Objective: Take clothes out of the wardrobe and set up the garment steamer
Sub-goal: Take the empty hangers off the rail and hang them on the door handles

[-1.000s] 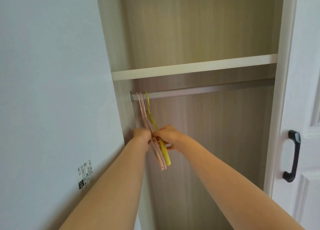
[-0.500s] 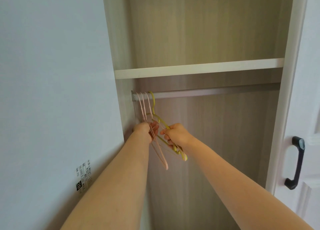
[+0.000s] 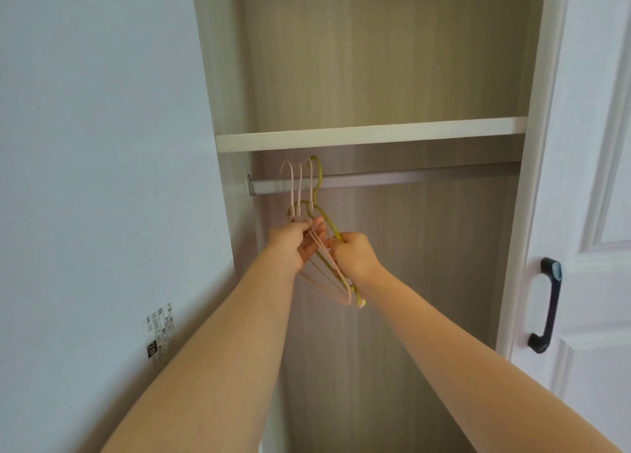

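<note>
Near the middle of the frame, a small bunch of empty hangers is held up at the rail (image 3: 375, 179) inside the open wardrobe (image 3: 392, 60). Two or three pink hangers (image 3: 296, 186) and one yellow hanger (image 3: 316, 179) can be counted by their hooks. The hooks are seen at the left end of the rail, just under the white shelf (image 3: 368, 132); whether they are sitting on the rail or lifted just off it cannot be told. No clothes are seen on the hangers or anywhere in the wardrobe, and no steamer is in view.

The left hand (image 3: 294, 244) is placed just below the hooks, and its grip is closed around the necks of the pink hangers. The right hand (image 3: 353, 253) is just beside it, lower and to the right, and its grip is closed on the sloped arm of the yellow hanger. The bottom ends of the hangers are left sticking out below both hands.

The hangers are judged to be very light, thin and stiff. They look like plastic or coated wire, so a little bend may be expected, but not much. They are likely to tangle, since the hooks and arms are crossed over each other. The best place to take hold is thought to be the necks, right under the hooks, with all of them squeezed together. That way the bunch can be lifted up and off the rail in one go.

At the right edge of the frame, a white door (image 3: 594, 145) with a dark handle (image 3: 546, 306) is seen. At the lower left, a small label (image 3: 158, 329) is stuck on a pale wall (image 3: 95, 111).
</note>
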A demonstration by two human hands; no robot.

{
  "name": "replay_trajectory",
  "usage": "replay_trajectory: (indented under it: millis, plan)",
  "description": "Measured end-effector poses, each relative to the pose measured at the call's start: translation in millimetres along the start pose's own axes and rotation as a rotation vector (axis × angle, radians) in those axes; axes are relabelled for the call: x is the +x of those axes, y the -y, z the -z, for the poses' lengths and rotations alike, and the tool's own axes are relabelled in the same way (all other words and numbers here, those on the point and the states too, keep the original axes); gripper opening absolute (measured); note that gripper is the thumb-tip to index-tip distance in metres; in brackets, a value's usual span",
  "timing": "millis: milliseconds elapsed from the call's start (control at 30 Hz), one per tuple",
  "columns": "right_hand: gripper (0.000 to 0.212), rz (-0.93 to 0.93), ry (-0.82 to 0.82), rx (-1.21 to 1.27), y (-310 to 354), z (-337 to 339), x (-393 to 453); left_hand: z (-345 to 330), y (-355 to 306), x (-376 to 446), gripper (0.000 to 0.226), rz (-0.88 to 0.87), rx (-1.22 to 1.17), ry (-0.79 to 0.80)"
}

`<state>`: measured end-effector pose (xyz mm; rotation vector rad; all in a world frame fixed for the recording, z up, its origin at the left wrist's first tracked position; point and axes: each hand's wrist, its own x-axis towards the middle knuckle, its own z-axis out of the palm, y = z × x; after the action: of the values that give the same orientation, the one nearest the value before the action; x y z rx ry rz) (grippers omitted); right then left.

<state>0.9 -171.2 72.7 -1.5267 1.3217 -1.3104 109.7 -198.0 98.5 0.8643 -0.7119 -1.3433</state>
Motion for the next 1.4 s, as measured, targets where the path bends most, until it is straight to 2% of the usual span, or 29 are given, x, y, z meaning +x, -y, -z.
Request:
replay_trajectory:
  millis: [233, 600, 967, 1400]
  plan:
    - [0.022, -0.055, -0.073, 0.096, -18, 35, -43, -11, 31, -38, 0.012, 0.003, 0.118, 0.055]
    - [0.020, -0.132, -0.121, -0.006, -57, 83, -150, 4, 103, -122, 0.008, 0.094, 0.075, 0.124]
    - [0.021, -0.260, -0.021, -0.191, -114, 85, -277, 50, 189, -222, 0.016, 0.228, 0.047, 0.108]
    - [0.026, -0.313, 0.092, -0.084, -160, 78, -372, 96, 249, -302, 0.013, 0.361, 0.050, 0.029]
